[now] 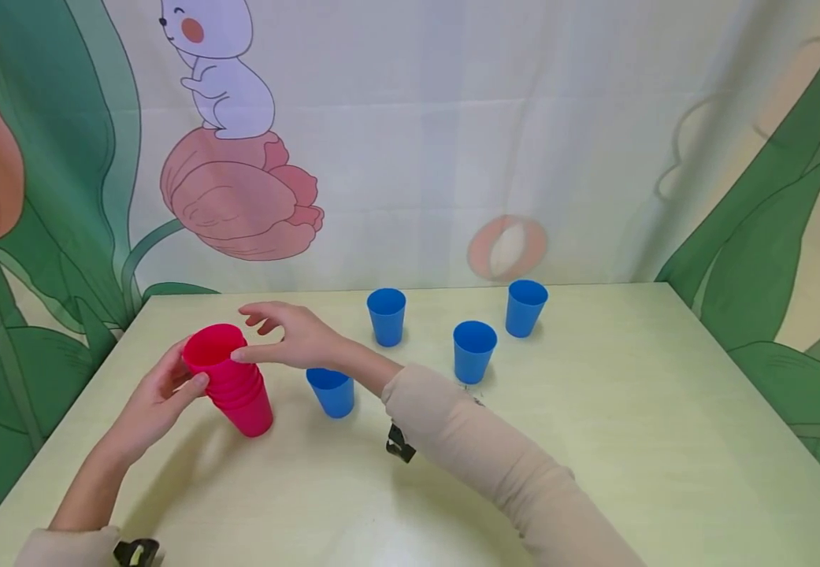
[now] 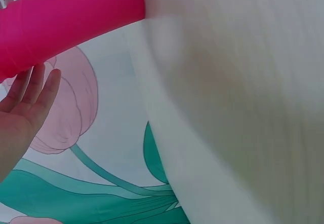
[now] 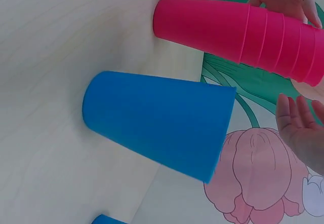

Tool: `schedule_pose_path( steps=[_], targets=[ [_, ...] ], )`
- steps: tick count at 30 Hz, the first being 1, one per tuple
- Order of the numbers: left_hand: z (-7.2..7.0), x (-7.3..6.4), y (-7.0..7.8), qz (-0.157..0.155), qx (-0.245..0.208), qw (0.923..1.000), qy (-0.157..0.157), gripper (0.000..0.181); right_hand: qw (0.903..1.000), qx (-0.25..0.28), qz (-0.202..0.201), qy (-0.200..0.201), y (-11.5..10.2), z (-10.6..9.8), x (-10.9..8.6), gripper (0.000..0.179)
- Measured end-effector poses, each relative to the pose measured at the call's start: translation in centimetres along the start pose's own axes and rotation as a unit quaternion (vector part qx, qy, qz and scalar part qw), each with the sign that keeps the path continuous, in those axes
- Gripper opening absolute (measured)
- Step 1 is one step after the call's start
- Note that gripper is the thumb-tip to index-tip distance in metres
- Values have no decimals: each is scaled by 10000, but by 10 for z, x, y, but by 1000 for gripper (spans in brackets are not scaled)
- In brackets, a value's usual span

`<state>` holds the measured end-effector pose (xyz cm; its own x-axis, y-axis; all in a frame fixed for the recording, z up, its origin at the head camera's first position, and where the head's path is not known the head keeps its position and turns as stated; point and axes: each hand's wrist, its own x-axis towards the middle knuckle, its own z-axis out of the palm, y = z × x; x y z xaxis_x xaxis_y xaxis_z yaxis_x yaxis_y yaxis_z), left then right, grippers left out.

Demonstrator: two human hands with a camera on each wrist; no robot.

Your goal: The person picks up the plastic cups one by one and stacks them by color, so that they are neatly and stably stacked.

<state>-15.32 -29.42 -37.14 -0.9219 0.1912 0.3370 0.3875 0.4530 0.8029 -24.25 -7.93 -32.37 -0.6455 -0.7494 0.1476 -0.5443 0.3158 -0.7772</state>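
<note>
A stack of several nested pink cups stands on the table, mouth up, at the left in the head view. My left hand holds the stack near its top, the thumb on the near side. In the left wrist view the fingers of that hand lie against the pink wall. Close to the rim, on the far right side, hovers my right hand with spread, loosely bent fingers. A gap shows between this hand and the stack in the right wrist view. Under the right forearm stands a blue cup, partly hidden.
More blue cups stand upright farther back: one at the rear middle, another right of it, and a third at the far edge. A printed curtain hangs behind the pale table.
</note>
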Motion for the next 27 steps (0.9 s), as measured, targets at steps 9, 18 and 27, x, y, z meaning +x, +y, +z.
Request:
schedule_pose_path(
  steps=[9, 18, 27],
  targets=[
    [-5, -2, 25, -3, 908, 9946, 500, 71, 9990, 192, -92, 387, 1, -21, -34, 63],
    [4, -1, 53, 250, 1217, 9894, 748, 83, 9973, -136, -353, 628, 8, -43, -71, 65],
    [28, 2, 75, 880, 1677, 9790, 756, 97, 9897, -1159, -308, 785, 15, -61, -111, 73]
  ],
)
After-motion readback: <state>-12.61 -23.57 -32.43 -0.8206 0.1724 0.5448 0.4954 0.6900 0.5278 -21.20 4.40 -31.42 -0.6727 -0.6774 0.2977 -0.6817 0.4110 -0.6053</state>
